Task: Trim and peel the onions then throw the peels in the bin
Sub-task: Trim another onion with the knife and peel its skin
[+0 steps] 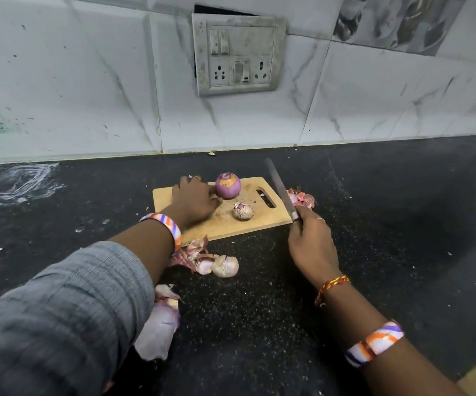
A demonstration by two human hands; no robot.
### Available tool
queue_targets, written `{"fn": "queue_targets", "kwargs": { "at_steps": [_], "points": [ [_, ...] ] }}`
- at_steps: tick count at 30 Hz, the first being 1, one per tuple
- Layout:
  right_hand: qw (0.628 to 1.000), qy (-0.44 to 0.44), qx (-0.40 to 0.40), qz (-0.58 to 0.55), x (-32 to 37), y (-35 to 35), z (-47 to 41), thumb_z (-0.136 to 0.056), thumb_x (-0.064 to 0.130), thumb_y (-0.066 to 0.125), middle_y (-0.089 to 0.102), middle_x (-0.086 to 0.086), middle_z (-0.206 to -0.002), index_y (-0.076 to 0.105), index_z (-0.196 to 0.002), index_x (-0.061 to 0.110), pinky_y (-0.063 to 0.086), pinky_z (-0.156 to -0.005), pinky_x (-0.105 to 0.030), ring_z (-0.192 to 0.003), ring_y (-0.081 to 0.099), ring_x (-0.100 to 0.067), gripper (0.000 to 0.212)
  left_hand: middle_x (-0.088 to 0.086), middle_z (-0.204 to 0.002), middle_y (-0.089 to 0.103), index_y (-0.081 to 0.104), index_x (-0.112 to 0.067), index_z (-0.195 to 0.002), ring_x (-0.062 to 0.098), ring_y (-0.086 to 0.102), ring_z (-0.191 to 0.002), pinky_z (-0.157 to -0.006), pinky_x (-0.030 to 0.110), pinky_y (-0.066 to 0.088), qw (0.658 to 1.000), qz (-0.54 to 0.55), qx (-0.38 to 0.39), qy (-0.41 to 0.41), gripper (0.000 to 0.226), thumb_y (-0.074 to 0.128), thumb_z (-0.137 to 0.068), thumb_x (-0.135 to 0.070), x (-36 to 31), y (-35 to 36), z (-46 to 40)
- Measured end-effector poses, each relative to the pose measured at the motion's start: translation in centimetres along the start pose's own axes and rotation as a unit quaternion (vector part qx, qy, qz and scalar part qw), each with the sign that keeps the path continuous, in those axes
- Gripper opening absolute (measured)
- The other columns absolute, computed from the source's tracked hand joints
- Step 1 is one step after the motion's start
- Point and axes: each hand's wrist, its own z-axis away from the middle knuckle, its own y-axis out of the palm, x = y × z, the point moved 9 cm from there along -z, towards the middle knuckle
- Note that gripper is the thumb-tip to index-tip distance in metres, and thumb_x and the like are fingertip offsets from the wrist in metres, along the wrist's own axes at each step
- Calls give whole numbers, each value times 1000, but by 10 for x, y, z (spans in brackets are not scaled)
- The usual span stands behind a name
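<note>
near peels: pale loose peel (pixel 158 332) on the dark counter (pixel 374 224) by the left sleeve, near edge of scene.
mid peels: second heap of peels (pixel 211 262) just near of the board, partly under the left wrist.
right hand: right hand (pixel 311 242) fingers curled round the handle of the knife (pixel 281 191), clamped on it; blade points far and left, raised over the board's right end, not touching any onion.
board: wooden cutting board (pixel 259 221) mid counter, handle slot at right.
small onion: small onion (pixel 243 211) sits on the board, mid-right; pale with purple streaks, looks trimmed, peel state hard to tell.
left hand: left hand (pixel 195 200) rests on the board, fingers bent toward the big onion's left side; cannot tell if they actually hold it or only touch.
big onion: purple onion (pixel 228 185) at far side of board, purple with an orange-brown patch on top.
far right peels: third peel pile (pixel 302 198) on the counter just off the board's right end, behind the blade.
wall: tiled wall with switch panel (pixel 237 54) far.
bin: not in view.
step: likely steadying the big onion for trimming or more peeling; peels not yet binned.
next move: needs a firm left hold on the onion, fingertips tucked clear, blade lowered to the onion's end.
</note>
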Motion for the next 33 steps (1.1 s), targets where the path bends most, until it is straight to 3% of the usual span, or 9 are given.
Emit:
{"fn": "queue_targets", "kwargs": {
  "at_steps": [3, 6, 11, 15, 18, 20, 23, 27, 33],
  "points": [
    [999, 15, -31, -21, -11, -8, -4, -93, 11, 42, 57, -11, -113, 46, -131, 15, 52, -77, -50, -94, 59, -29, 38, 8, -121, 59, 70, -17, -97, 32, 45, -116, -92, 40, 41, 994, 85, -63, 41, 22, 62, -83, -32, 1, -10, -6],
    [997, 28, -62, -42, -23, -16, -7, -93, 11, 42, 58, -13, -112, 47, -131, 14, 51, -76, -50, -93, 58, -31, 38, 12, -90, 68, 68, -8, -71, 30, 62, -94, -76, 33, 46, 984, 167, -32, 55, 10, 67, -78, -16, 11, -15, -14],
    [991, 39, -102, -84, -36, -23, -17, -93, 9, 42, 61, -13, -110, 51, -127, 13, 50, -74, -44, -93, 58, -32, 36, 20, -106, 68, 68, 4, -95, 35, 61, -102, -84, 36, 47, 964, 215, -144, -63, 23, 47, -89, -3, 57, -41, -33],
    [988, 65, -102, -99, -44, -18, -29, -93, 8, 44, 61, -12, -110, 52, -126, 15, 51, -76, -44, -94, 59, -31, 35, 21, -97, 70, 70, 1, -90, 34, 63, -95, -82, 34, 47, 976, 189, -106, -20, 18, 53, -85, -1, 49, -25, -51],
    [984, 91, -107, -111, -55, -18, -36, -91, 6, 46, 61, -12, -116, 52, -127, 14, 49, -85, -49, -101, 58, -32, 38, 18, -94, 71, 72, -3, -88, 33, 63, -91, -76, 31, 45, 985, 155, -74, 9, 13, 60, -83, -6, 46, -15, -61],
    [982, 115, -117, -91, -65, -23, -40, -91, 7, 47, 61, -10, -118, 52, -128, 16, 44, -93, -52, -105, 57, -32, 38, 19, -94, 70, 72, -5, -89, 36, 63, -91, -79, 36, 49, 990, 124, -60, 12, 13, 62, -82, -7, 50, -12, -67],
    [981, 147, -122, -8, -79, -35, -47, -92, 7, 45, 64, -7, -113, 54, -127, 23, 30, -99, -45, -108, 54, -31, 39, 20, -91, 68, 70, -6, -84, 38, 62, -88, -77, 40, 50, 995, 86, -57, 15, 12, 59, -82, -3, 54, -14, -69],
    [979, 162, -107, 65, -99, -42, -66, -88, 4, 42, 65, -7, -112, 59, -120, 30, 24, -98, -46, -112, 50, -32, 45, 22, -98, 63, 64, -4, -89, 40, 59, -92, -79, 42, 49, 995, 67, -77, -11, 14, 52, -82, -1, 58, -23, -65],
    [984, 137, -49, 100, -110, -29, -94, -87, 2, 45, 61, -9, -119, 58, -122, 35, 22, -101, -48, -118, 44, -33, 50, 22, -99, 62, 60, 1, -88, 39, 58, -90, -76, 42, 48, 997, 16, -44, -53, 13, 47, -84, 1, 64, -21, -40]
  ]
}}
